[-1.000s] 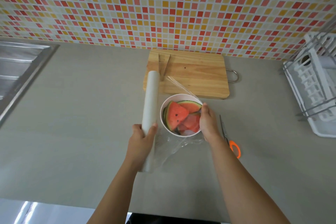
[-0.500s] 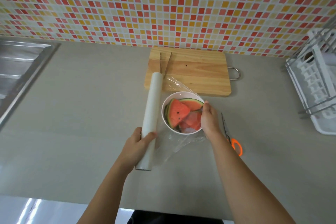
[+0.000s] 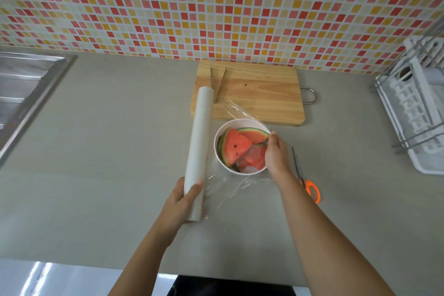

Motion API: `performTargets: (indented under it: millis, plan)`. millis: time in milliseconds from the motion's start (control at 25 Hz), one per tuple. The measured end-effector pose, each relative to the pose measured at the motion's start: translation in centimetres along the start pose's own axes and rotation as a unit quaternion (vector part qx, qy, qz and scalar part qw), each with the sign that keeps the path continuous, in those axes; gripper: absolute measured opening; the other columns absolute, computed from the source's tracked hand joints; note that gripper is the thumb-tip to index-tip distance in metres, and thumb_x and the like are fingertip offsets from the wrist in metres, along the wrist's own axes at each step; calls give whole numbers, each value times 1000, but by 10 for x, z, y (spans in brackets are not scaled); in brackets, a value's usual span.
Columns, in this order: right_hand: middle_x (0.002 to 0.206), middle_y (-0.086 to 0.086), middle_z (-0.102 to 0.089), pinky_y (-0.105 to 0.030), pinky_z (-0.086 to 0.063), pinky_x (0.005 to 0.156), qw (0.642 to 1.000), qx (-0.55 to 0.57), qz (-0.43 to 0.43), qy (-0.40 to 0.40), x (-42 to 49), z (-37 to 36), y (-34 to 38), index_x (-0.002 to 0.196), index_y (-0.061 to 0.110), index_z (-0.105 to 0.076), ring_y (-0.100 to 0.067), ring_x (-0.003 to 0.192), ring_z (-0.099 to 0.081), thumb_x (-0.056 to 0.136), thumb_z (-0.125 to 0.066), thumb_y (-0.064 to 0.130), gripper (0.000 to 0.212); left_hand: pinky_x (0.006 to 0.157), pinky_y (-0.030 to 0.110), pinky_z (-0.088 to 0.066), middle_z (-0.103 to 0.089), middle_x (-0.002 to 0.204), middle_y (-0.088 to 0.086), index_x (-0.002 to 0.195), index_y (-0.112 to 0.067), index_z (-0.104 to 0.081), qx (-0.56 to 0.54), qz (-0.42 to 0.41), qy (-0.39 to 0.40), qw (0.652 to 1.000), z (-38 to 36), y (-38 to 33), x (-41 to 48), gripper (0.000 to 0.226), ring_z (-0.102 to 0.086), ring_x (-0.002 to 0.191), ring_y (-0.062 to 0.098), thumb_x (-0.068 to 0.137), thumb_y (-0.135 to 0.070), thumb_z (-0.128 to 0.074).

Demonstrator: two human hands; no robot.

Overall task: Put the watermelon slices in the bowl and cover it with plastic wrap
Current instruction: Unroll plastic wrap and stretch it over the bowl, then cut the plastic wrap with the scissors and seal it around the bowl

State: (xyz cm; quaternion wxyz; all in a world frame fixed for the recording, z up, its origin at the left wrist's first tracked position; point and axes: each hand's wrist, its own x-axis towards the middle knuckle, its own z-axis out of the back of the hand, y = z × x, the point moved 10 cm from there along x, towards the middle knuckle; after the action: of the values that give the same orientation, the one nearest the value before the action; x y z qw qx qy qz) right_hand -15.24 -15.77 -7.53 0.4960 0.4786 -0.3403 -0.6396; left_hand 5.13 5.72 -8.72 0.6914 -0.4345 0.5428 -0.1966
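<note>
The left hand (image 3: 186,196) grips the wrap roll (image 3: 201,142). The right hand (image 3: 276,155) pinches clear wrap (image 3: 237,110) at the rim of the bowl (image 3: 240,122) of watermelon slices (image 3: 234,145).

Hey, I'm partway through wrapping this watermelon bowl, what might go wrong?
The film bunches on the counter before the bowl, so it may cling to itself instead of sealing the rim. The left hand grips the roll only at its near end; a hard pull could swing it into the bowl.

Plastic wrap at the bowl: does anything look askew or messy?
Yes. The plastic wrap lies wrinkled and bunched on the counter in front of the bowl, one flap raised beyond its far rim, not stretched across it.
</note>
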Motion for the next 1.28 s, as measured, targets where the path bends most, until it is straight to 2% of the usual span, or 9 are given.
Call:
performTargets:
  millis: [120,240,440,680,800,960,1040,1120,1280]
  plan:
    - [77,-7,-59,-27,-42,63,1000,-2,3,-3,-1,1,0,86,-5,-58,-16,68,-54,99,-26,33,51,68,34,-54,-65,110,9,116,-21,-56,-66,16,20,998,-2,13,0,51,-66,93,21,71,-44,-67]
    - [79,-9,-59,-27,-41,63,1000,-9,2,-2,-1,1,2,87,-7,-58,-18,70,-54,98,-26,32,52,71,36,-56,-70,102,4,110,-23,-64,-56,-4,26,998,-1,20,-3,47,-69,89,19,72,-51,-67]
    - [81,-12,-60,-33,-42,71,1000,-10,2,-7,-2,1,6,87,-8,-59,-23,76,-55,98,-27,31,51,61,29,-52,-68,82,-2,88,-24,-64,81,-86,-85,989,12,5,-5,51,-65,77,16,70,-69,-49]
    - [76,-6,-59,-29,-38,72,1000,-21,-1,-9,-4,4,8,71,10,-56,-25,82,-56,98,-27,32,46,51,27,-35,-52,58,-7,71,-20,-51,210,-148,-123,959,18,-9,-5,48,-48,53,6,78,-66,-39]
    - [103,-15,-64,-29,-38,82,997,-65,-28,20,-4,3,9,96,6,-64,-28,101,-57,98,-23,39,53,51,25,-34,-53,60,-7,71,-22,-50,221,-150,-112,957,17,-9,-3,43,-49,54,5,81,-63,-41]
    - [121,-7,-60,-36,-37,99,997,-31,-66,24,-11,27,8,117,12,-58,-25,116,-52,94,-17,55,64,53,26,-38,-60,71,-4,81,-21,-56,217,-154,-103,959,14,-10,-2,51,-57,66,10,76,-68,-37]
    - [114,-11,-62,-34,-39,91,992,-116,-10,-45,-23,65,14,110,8,-59,-31,113,-53,95,-36,32,37,54,28,-41,-62,75,-2,84,-20,-57,218,-156,-102,958,14,-11,-3,54,-59,69,13,74,-69,-37]
    - [114,-21,-58,-37,-39,87,960,-270,10,-80,-41,92,6,110,1,-57,-38,110,-52,85,-47,9,28,56,29,-45,-63,77,-2,86,-20,-58,210,-157,-100,960,13,-10,-3,53,-61,72,13,75,-68,-38]
    - [116,-28,-51,-41,-39,90,918,-389,-43,-73,-70,104,-25,112,-5,-48,-42,110,-48,84,-52,10,32,53,32,-45,-62,71,1,80,-20,-56,204,-160,-102,960,15,-8,-2,49,-60,64,18,77,-66,-40]
